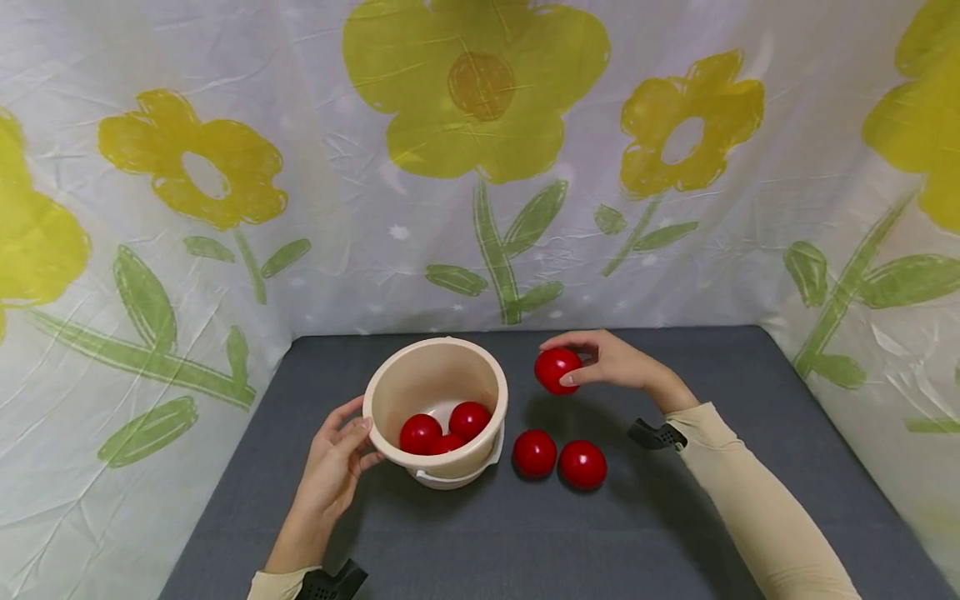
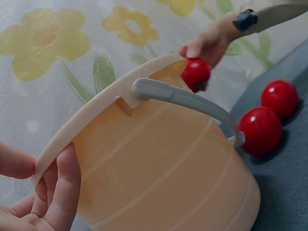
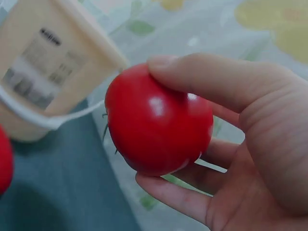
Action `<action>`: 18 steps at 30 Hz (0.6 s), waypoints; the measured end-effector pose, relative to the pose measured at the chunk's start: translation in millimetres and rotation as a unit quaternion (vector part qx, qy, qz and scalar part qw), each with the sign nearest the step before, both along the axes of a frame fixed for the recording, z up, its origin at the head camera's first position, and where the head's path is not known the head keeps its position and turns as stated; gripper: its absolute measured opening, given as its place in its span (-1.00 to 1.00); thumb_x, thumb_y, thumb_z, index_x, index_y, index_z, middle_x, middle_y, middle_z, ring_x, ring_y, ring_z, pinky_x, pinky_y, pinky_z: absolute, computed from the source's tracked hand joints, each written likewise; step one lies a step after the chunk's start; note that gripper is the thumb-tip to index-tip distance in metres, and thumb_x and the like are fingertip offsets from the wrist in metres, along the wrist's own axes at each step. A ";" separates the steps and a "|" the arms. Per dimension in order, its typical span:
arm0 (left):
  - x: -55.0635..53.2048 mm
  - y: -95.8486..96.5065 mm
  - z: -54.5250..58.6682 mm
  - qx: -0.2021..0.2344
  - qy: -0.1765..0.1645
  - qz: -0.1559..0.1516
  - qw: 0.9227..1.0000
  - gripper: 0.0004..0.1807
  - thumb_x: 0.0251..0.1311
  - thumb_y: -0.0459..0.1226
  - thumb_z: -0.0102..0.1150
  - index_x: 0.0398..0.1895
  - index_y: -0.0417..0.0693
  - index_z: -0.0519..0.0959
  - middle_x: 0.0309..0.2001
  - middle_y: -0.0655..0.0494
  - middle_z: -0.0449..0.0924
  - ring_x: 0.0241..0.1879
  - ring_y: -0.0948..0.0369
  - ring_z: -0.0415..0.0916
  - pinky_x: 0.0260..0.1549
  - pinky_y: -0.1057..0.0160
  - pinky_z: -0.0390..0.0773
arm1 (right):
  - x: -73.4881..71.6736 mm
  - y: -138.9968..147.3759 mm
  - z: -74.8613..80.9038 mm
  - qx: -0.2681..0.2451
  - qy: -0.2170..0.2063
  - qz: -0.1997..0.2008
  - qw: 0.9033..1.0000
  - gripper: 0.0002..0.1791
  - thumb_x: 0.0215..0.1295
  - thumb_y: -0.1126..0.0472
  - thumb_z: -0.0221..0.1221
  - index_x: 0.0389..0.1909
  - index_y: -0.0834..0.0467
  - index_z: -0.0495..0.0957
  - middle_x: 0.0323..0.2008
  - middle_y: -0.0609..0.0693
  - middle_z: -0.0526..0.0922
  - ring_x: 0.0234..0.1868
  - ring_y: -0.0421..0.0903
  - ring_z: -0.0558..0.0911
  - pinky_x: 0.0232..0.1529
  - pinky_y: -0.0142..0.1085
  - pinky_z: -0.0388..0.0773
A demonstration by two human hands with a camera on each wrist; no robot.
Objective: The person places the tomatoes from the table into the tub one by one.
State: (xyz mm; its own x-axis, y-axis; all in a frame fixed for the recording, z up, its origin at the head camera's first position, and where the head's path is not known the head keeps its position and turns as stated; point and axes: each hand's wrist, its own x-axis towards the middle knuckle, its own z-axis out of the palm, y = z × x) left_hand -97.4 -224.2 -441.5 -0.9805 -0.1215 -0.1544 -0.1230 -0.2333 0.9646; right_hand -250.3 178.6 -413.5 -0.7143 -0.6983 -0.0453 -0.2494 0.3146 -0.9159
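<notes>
Both hands are occupied and well apart, one per item. Taking 12 o'clock as the far edge of the grey surface (image 1: 637,533).

Left hand (image 1: 337,467) is clamping the bucket (image 1: 427,375) at about 8 o'clock, thumb and fingers pinching the rim (image 2: 103,101). Reads as steadying: the grip is sitting on the outer side, so the mouth is staying unblocked. Base is hidden in part; can't tell if the bucket is leaning slightly.

Right hand (image 1: 611,358) is gripping the held tomato (image 3: 154,125), which is hanging above the surface at about 2 o'clock from the bucket, just outside the rim. Thumb is opposing spread fingers, probably because the skin is smooth and round and wants support from both sides. Green stem bits are pointing away from the palm, so they're not getting in the way of the grip.

Two loose tomatoes, one nearer the bucket (image 1: 535,454), the other just beside it (image 1: 582,465), are resting on the surface at roughly 4 o'clock. Can't tell if they're touching. That spot is putting them on the right hand's side, presumably for easy reach.

Three tomatoes are lying inside the bucket: 7 o'clock (image 1: 420,434), 4 o'clock (image 1: 469,418), and 6 o'clock (image 1: 446,445), that last one half hidden by the near rim.

Handle (image 2: 192,102) is hanging folded down outside the bucket, leaving the mouth uncrossed.
</notes>
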 end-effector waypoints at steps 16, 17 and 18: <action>-0.8 -0.6 -0.1 0.001 0.000 -0.001 1.000 -0.55 0.42 -0.40 -0.02 0.30 -0.03 0.20 -0.23 0.26 0.61 -0.38 0.36 0.59 -0.40 0.35 0.70 | -27.4 -82.0 52.8 -0.038 0.016 0.095 0.995 -0.43 0.23 0.29 0.28 0.29 0.13 0.45 0.23 0.12 0.57 0.14 0.04 0.57 0.03 -0.14 0.67; -0.8 -0.6 -0.4 0.001 0.001 -0.002 1.000 -0.55 0.42 -0.40 -0.02 0.31 -0.03 0.20 -0.23 0.25 0.61 -0.38 0.36 0.59 -0.40 0.35 0.70 | -28.7 -87.5 53.8 -0.036 0.017 0.101 0.994 -0.43 0.23 0.30 0.28 0.29 0.12 0.45 0.23 0.11 0.57 0.14 0.03 0.56 0.03 -0.13 0.67; -0.7 -0.7 -0.7 0.001 0.000 -0.002 1.000 -0.55 0.42 -0.40 -0.01 0.31 -0.03 0.20 -0.23 0.25 0.61 -0.38 0.36 0.59 -0.40 0.35 0.70 | -30.0 -92.8 54.7 -0.035 0.018 0.108 0.993 -0.43 0.23 0.30 0.27 0.30 0.13 0.45 0.24 0.11 0.56 0.15 0.02 0.56 0.04 -0.14 0.67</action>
